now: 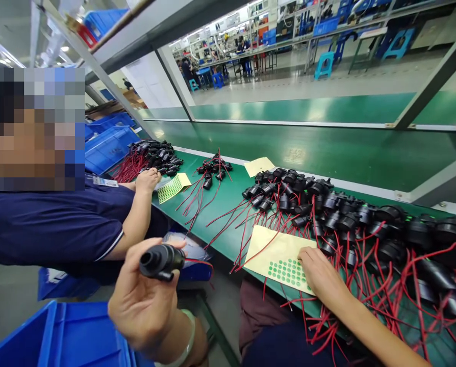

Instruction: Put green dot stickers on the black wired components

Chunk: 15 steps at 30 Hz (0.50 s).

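My left hand (147,300) is raised over the gap beside the bench. Its fingers are wrapped round a small black water pump (161,261) with a round nozzle facing me and a red wire trailing behind. On the bench lies a pale yellow sticker sheet (266,244) with rows of green dots on its lower part. My right hand (315,267) rests at the right end of this sheet, fingers bent and pressed together on it near the dots. Whether a single sticker is between the fingertips is hidden. Red wires cross the sheet.
Many black pumps (338,214) with red wires crowd the green bench (220,204) at right. A smaller group (212,168) lies further left. A co-worker (52,229) sits at left, one hand by another dotted sheet (172,188). A blue crate (86,326) stands below.
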### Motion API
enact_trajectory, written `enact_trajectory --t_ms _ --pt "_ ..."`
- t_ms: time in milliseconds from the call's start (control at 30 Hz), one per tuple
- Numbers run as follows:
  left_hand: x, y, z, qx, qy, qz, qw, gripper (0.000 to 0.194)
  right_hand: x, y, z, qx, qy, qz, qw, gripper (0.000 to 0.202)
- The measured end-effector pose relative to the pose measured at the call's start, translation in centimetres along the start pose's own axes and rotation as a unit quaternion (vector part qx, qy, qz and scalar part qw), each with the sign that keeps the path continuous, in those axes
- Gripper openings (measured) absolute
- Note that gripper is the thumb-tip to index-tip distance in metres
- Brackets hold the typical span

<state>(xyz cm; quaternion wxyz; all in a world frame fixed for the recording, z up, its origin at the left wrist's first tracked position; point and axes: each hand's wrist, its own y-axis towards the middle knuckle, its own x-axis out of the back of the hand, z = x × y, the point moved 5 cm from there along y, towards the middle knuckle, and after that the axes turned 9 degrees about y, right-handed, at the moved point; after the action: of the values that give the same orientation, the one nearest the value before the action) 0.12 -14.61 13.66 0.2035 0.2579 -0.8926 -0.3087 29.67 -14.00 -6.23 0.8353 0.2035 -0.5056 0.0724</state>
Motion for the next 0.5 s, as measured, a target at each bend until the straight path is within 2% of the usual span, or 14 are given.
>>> enact_trajectory --t_ms 67,133,200,400,500 --pt "-0.3 -1.2 0.8 0.013 -0.054 0.084 0.995 0.03 -0.1 0.3 -0.2 0.0 -0.007 0.004 1.0 0.021" --pt "-1.2 -2.5 1.4 0.026 -0.101 0.178 0.978 0.029 -0.3 0.6 -0.3 0.003 -0.014 0.01 1.0 0.022" --pt "-2.4 -3.8 1.9 0.052 -0.135 0.239 0.96 0.03 -0.5 0.9 -0.6 0.01 -0.02 0.015 1.0 0.023" --pt "-5.1 -7.3 2.9 0.165 -0.202 0.308 0.915 0.03 -0.9 1.1 -1.4 0.023 -0.015 0.024 0.999 0.025" --pt "-5.9 -8.5 2.8 0.193 -0.219 0.333 0.897 0.029 -0.9 1.0 -1.6 0.024 0.0 0.022 0.999 0.023"
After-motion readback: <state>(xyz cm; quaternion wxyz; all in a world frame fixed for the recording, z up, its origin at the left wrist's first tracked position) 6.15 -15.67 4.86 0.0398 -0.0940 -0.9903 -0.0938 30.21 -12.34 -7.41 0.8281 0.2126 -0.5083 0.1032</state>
